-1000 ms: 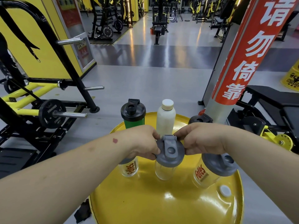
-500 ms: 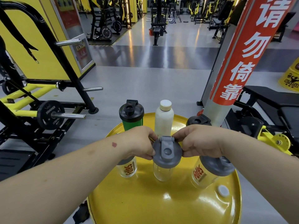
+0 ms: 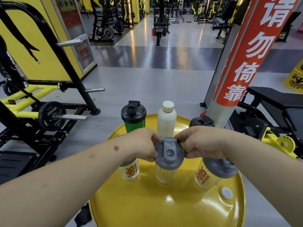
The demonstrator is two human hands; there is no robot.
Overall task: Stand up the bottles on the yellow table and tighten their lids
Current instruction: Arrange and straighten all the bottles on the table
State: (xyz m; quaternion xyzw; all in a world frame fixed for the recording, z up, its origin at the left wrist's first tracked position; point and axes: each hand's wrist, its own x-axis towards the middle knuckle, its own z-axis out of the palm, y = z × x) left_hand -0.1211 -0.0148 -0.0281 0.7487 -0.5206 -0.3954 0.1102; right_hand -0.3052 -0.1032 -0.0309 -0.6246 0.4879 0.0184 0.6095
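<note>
Little has moved: both hands stay on the gray lid (image 3: 169, 153) of the clear bottle (image 3: 165, 175), left hand (image 3: 142, 144) and right hand (image 3: 200, 143) pinching its rim.

Both hands (image 3: 142, 143) (image 3: 201, 143) grip the grey lid (image 3: 169, 153)

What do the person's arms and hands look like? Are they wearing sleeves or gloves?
No sleeves or gloves show: both forearms are bare to the picture's edge. The left hand and right hand show no rings, watch or bracelets. The left forearm has one small reddish mark near the wrist.
</note>
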